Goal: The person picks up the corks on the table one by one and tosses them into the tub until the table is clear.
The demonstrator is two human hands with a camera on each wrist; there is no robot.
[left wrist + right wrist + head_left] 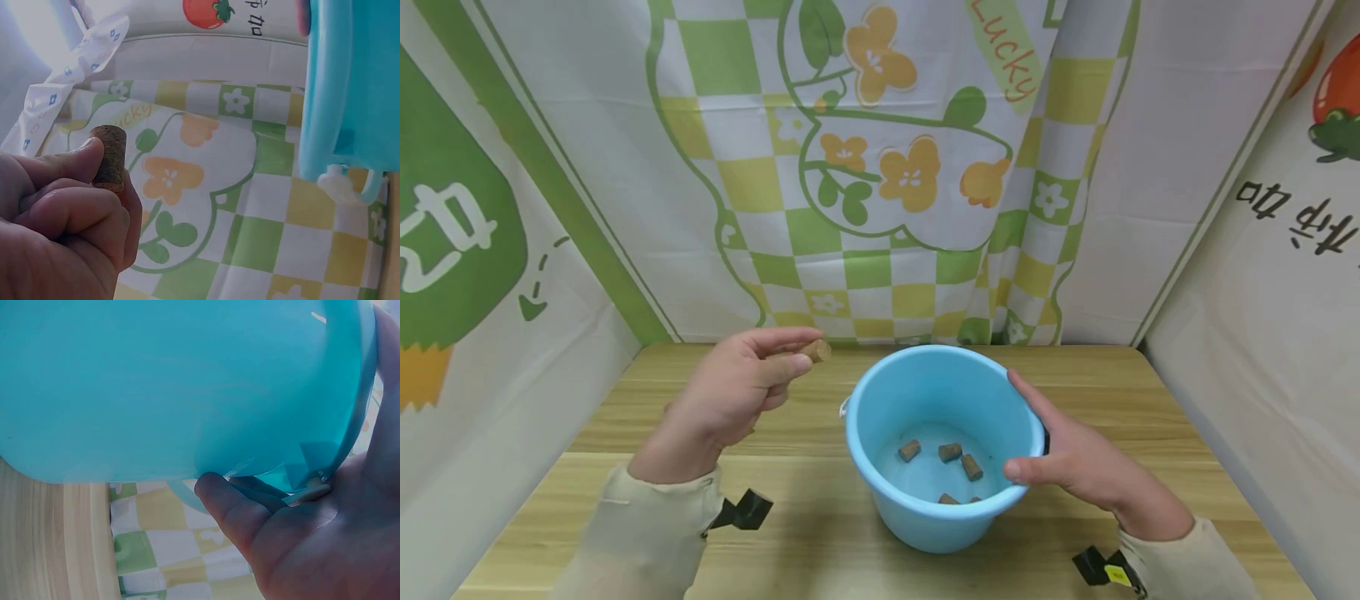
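My left hand (737, 379) pinches a short brown cork (818, 351) between thumb and fingers, left of the bucket and above its rim level. In the left wrist view the same cork (111, 159) stands nearly upright at the thumb tip. A light blue plastic bucket (917, 525) is in front of me, with several loose corks (950, 452) on its bottom. My right hand (1082, 458) grips the bucket's right rim, thumb over the near edge and fingers round the far side. The right wrist view shows the fingers (228, 509) against the bucket wall.
The wooden table (775, 542) runs back to a patterned curtain (887, 267). Printed cloth walls (1262, 317) close in both sides. A white handle joint (340, 184) sticks out at the bucket's left rim. Black straps (745, 510) hang at both wrists.
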